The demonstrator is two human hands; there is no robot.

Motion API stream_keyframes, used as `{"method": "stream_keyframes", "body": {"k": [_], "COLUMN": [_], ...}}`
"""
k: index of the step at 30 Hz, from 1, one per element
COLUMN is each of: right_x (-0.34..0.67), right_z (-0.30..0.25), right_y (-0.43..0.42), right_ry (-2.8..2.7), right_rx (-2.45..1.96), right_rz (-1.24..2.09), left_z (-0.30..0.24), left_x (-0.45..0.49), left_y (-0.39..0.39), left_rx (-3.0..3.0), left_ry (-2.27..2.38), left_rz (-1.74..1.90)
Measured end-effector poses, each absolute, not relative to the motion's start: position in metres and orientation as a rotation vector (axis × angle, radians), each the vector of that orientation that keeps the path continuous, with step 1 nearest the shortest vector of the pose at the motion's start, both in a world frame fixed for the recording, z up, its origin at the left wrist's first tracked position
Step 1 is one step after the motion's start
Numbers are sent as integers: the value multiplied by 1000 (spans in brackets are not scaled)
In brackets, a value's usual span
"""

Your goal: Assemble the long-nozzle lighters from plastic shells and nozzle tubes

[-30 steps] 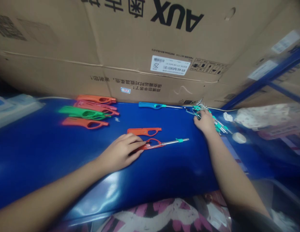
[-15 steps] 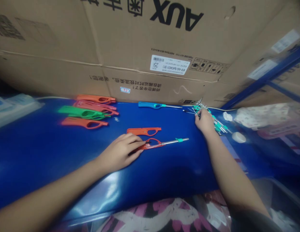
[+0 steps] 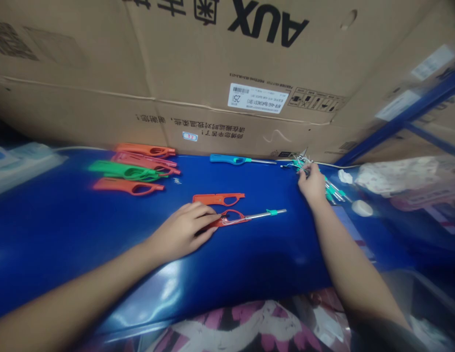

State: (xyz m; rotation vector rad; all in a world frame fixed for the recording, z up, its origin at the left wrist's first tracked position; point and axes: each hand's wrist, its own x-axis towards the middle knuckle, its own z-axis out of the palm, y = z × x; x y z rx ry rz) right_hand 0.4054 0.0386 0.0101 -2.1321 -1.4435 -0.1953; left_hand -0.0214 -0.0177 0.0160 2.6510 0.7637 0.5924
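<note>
My left hand [image 3: 183, 230] lies on the blue table [image 3: 66, 230], its fingers pressed together on the handle end of a red lighter body with a metal tube and teal tip [image 3: 245, 216]. An orange handle shell [image 3: 218, 198] lies just beyond it. My right hand [image 3: 312, 185] reaches to the far right of the table and its fingers are closed in a pile of metal tubes with teal tips [image 3: 332, 190]; what they pinch is too small to make out.
Orange, pink and green handle shells [image 3: 134, 168] lie in a group at the back left. A blue lighter [image 3: 235, 160] rests along the large cardboard box [image 3: 227, 78] behind the table. Bags and a white round piece [image 3: 362, 209] sit at right.
My right hand has shifted slightly farther back into the tube pile. My left hand and the red lighter body have stayed put.
</note>
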Motion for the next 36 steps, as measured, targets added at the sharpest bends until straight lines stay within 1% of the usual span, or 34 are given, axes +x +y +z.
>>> {"method": "stream_keyframes", "body": {"k": [10,12,14,19,24,26,30,36], "right_x": [398,389,373,315,281,281,293,300], "right_z": [22,28,34,41,32,27,23,22], "right_y": [36,34,31,11,-6,-7,-5,-5], "right_ry": [-1298,-1252,-1229,-1309,-1461,-1528,-1643,-2032], "right_rx": [-1855,-1774,-1694,-1509,-1471,-1489,-1519,-1519], "right_rz": [-89,-19,129,645,966,972,878,434], "left_z": [14,14,15,16,13,13,13,14], "left_x": [-22,-22,-22,-22,-22,-23,-23,-22], "left_y": [-17,-16,-16,-16,-15,-14,-15,-13], "left_rx": [2643,2642,2635,2604,2606,2604,2592,2582], "left_ry": [764,764,763,766,769,769,761,749], "left_rz": [573,579,594,614,613,614,616,610]}}
